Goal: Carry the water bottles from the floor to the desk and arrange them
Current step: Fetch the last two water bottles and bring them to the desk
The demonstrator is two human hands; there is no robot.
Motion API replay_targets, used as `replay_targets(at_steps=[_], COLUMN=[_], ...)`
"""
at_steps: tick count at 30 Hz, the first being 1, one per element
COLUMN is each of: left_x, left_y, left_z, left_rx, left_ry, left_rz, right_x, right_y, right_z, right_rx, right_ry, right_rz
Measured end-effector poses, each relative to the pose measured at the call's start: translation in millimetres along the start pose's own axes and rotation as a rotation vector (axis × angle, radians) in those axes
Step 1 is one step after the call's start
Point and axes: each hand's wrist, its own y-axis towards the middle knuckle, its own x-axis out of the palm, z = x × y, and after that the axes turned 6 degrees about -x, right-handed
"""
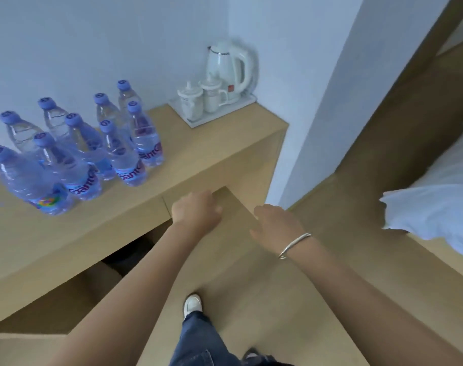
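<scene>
Light wood desk (198,143) already has the water bottles (74,143) bunched left of the kettle (231,67), both hands' grip loose and empty (left hand (196,210), right hand (277,224)), so I'd straighten them into tidy rows next.

on the wooden desk (206,154) stands a cluster of water bottles (74,151) with purple caps: nine caps show fully, and a tenth bottle is cut by the left edge, so ten at least. one white kettle (231,70) sits on one white tray (241,107), together with two lidded white cups (202,100). two bare hands are out in front, one left hand (196,211) and one right hand (277,224), the right wrist wearing one silver bangle (293,245). one white shoe (192,305) shows below. one white pillow (433,204) lies at the right.
</scene>
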Motion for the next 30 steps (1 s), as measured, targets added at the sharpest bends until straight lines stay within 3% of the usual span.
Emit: replay_targets(at_steps=[7,15,30], left_x=[15.2,27.6,3.4], left_y=[1.4,34.8,209.9], left_z=[141.1,275.7,504.4], left_rx=[0.334,0.595,0.779], left_ry=[0.046,0.048,0.128], left_rz=[0.014,0.026,0.050], right_x=[-24.3,-46.7,-128.2], right_y=[-76.0,-106.5,10.8], right_z=[110.6,210.4,434.1], right_rx=[0.353,0.588,0.773], right_ry=[0.041,0.033,0.054], right_rz=[0.059,0.114,0.231])
